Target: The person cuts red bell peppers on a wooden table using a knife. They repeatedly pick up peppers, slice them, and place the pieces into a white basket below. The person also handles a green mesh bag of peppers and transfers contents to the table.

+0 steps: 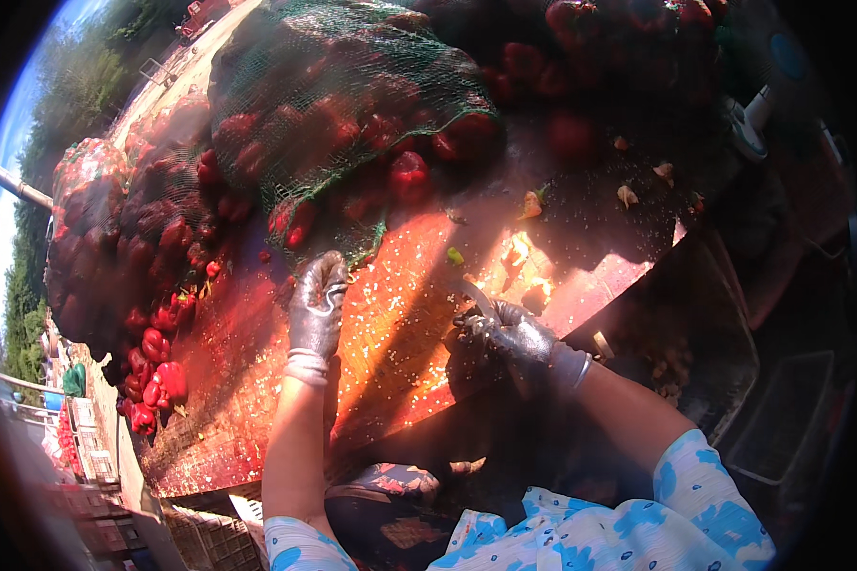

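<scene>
My left hand (319, 303), in a dark coated glove, is closed at the lower edge of a green mesh sack (364, 93) filled with red peppers. Its fingers seem to pinch the netting. My right hand (510, 332), gloved the same way, grips a knife with a short curved blade (477, 296) above the near edge of the seed-strewn red table (393, 314). A red bell pepper (409, 171) lies at the sack's mouth. Between the hands and the sack sits a small green-yellow pepper piece (455, 255).
More mesh sacks of peppers (164, 171) stand at the left, with loose red peppers (161, 385) on the table's left end. Pepper scraps (532, 205) lie at the right. A dark container (714, 342) stands below the right edge, and a plastic crate (207, 535) below the near left corner.
</scene>
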Motion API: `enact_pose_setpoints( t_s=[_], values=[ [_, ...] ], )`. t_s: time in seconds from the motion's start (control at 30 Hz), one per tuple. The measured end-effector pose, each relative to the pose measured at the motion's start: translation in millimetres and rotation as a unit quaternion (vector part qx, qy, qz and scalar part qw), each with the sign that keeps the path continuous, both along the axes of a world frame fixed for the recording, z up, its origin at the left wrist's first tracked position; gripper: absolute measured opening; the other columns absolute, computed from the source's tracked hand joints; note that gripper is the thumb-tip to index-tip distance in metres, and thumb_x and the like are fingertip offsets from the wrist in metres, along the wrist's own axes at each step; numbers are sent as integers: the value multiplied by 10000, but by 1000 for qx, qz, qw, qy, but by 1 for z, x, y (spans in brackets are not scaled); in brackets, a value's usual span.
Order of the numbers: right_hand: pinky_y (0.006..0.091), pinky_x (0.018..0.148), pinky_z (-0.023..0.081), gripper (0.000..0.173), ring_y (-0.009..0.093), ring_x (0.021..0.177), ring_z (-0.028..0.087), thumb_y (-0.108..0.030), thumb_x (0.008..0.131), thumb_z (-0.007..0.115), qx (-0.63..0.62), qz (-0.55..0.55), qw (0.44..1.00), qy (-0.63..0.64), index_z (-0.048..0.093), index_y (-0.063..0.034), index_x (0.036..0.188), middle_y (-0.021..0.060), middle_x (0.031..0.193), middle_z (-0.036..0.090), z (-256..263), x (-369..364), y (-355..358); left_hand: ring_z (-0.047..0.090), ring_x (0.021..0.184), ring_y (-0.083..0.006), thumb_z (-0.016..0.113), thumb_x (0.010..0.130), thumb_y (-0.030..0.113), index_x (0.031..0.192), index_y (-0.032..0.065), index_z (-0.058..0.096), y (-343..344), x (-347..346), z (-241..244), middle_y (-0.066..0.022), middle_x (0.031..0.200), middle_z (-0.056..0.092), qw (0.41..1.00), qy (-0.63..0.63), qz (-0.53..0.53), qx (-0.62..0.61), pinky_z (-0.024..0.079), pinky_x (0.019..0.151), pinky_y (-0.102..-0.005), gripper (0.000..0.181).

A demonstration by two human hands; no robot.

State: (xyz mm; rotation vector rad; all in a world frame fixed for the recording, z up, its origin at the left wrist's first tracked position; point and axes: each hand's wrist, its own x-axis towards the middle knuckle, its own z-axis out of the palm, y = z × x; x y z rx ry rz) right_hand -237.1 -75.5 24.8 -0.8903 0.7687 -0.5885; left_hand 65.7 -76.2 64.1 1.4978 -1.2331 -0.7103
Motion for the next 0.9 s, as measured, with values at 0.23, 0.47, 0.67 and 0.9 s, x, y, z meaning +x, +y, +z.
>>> enact_pose_setpoints(
  t_s=[0.23,0.47,0.67,0.9],
  values=[
    [206,676,459,317,41,785,547,-261,959,577,-30,-38,998,-46,548,-64,1206,-21,927,633,8,-18,-8,566,814,-161,650,858,129,1213,22,506,-183,-78,-5,-59,1006,577,941,89,167,281,497,650,-285,398],
    [205,615,426,306,30,711,506,-295,954,585,-12,-10,1000,-17,566,-67,1158,-27,876,629,12,-15,-9,586,1020,-223,718,840,219,1288,29,477,-166,-100,-15,-156,1178,611,995,-19,16,91,475,885,-359,542],
    [245,527,477,197,61,633,512,-229,972,551,46,-106,992,-46,558,-86,1107,-30,812,562,16,-16,-4,585,839,-160,716,798,79,1085,94,509,-135,-127,-13,-60,968,609,953,250,-107,136,516,708,-317,354],
    [250,667,490,314,80,850,543,-259,991,505,48,-46,997,32,509,-61,1234,12,981,599,21,-10,8,549,913,-113,686,871,117,1141,94,488,27,-121,-35,-24,1044,556,978,168,102,75,503,788,-271,335]
  ],
)
